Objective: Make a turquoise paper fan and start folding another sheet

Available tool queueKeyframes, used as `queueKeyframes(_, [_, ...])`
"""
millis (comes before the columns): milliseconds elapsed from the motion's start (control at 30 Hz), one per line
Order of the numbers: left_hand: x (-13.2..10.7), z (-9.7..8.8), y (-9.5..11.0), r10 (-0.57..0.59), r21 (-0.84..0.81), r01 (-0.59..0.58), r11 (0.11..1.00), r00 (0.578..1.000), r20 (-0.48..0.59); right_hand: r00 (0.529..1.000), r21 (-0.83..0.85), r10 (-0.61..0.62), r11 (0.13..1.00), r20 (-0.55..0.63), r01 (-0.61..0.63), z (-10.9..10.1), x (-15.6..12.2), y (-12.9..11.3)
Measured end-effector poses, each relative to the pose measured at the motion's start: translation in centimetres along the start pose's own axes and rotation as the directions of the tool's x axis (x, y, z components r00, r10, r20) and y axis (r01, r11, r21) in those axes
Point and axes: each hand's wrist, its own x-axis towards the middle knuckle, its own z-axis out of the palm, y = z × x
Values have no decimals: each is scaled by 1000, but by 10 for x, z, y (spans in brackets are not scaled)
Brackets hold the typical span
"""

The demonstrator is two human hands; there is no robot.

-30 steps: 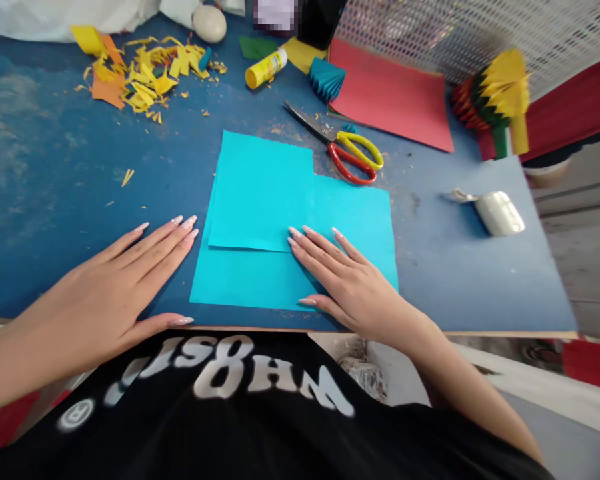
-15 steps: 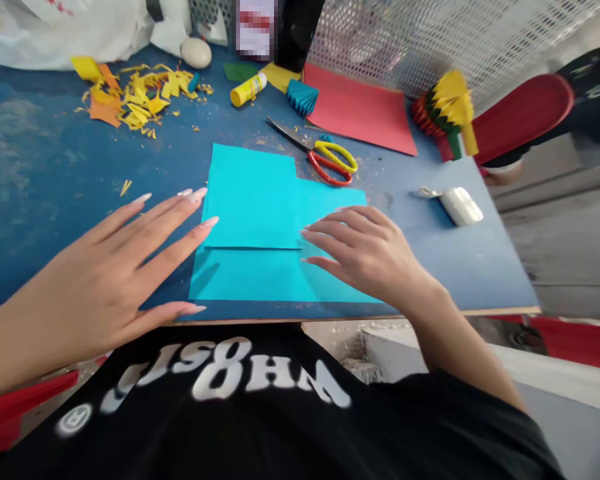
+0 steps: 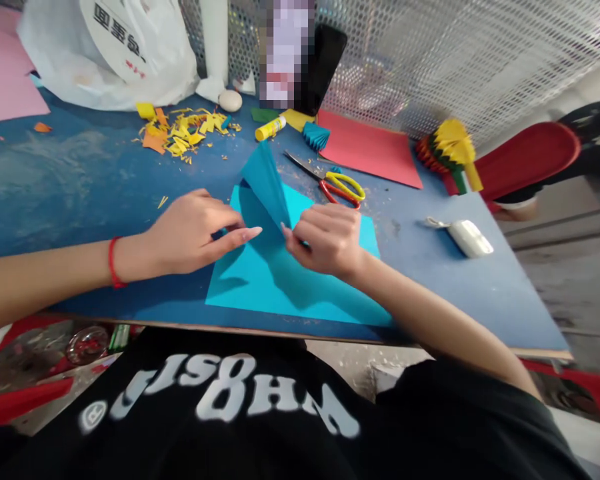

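Observation:
A large bright blue sheet of paper (image 3: 260,287) lies flat near the table's front edge. Above it, a smaller blue piece of paper (image 3: 267,177) is tilted up on edge, its lower corner pinched between the thumb and fingers of my right hand (image 3: 325,239). My left hand (image 3: 195,230) hovers at the large sheet's left side, fingers bent and thumb stretched apart from them, with nothing visible in it. Behind the sheets lie scissors (image 3: 337,187) with one red and one yellow handle loop, their blades partly spread.
Yellow and orange paper scraps (image 3: 185,130), a glue stick (image 3: 270,128), a pleated blue paper piece (image 3: 316,136) and red paper (image 3: 373,150) lie farther back. A white case (image 3: 470,238) and a paper flower (image 3: 450,147) are at right. A plastic bag (image 3: 110,60) and phone (image 3: 325,63) stand behind.
The smaller blue paper, flat on the large sheet before, is now lifted and tilted in my right hand. My left hand has moved right and its fingers have bent. The view has shifted.

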Motion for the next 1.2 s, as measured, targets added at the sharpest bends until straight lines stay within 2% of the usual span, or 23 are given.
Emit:
queueKeyframes(100, [20,16,4,-200,-179,184,966,977,-71,990,-4,-115,993,-78,115,18,5,-20])
queueKeyframes(200, [33,21,1,-300,-407,255,877,953,-50,984,122,-163,978,-69,171,28,5,-31])
queueKeyframes(267, [36,22,-9,-336,-602,280,748,942,20,963,237,-249,934,-105,267,29,2,-32])
queueKeyframes(333, [35,23,-23,-405,-751,330,572,910,91,943,314,-295,890,-157,331,24,0,-30])
queueKeyframes(400, [33,25,-35,-444,-825,373,425,880,170,956,371,-226,885,-185,281,16,-1,-26])
queueKeyframes(433, [32,26,-39,-436,-839,381,387,878,198,970,413,-148,885,-192,217,11,0,-23])
queueKeyframes(500, [30,27,-41,-381,-830,364,422,902,202,976,494,86,869,-200,25,4,1,-16])
queueKeyframes(567, [29,26,-40,-313,-784,315,534,936,163,918,511,315,846,-241,-156,3,3,-6])
queueKeyframes(633, [29,25,-37,-251,-743,295,601,952,175,860,472,450,828,-240,-302,7,3,3])
queueKeyframes(667, [29,25,-36,-227,-733,303,609,952,205,855,457,479,816,-196,-353,11,2,7])
queueKeyframes(700, [29,24,-36,-203,-724,313,614,950,238,867,460,483,802,-124,-381,16,1,10])
queueKeyframes(767, [31,23,-38,-159,-699,310,644,948,274,910,515,412,771,47,-375,27,-2,14])
queueKeyframes(867, [34,21,-41,-142,-677,279,681,957,251,942,617,277,713,189,-333,37,-7,15])
queueKeyframes(933, [35,20,-42,-147,-672,278,686,958,245,923,664,286,642,258,-384,40,-10,15])
queueKeyframes(1067, [34,19,-40,-133,-644,281,712,954,268,854,707,340,481,394,-518,39,-10,20])
queueKeyframes(1200, [30,20,-39,-132,-629,293,721,948,290,834,733,314,401,453,-550,39,-9,23])
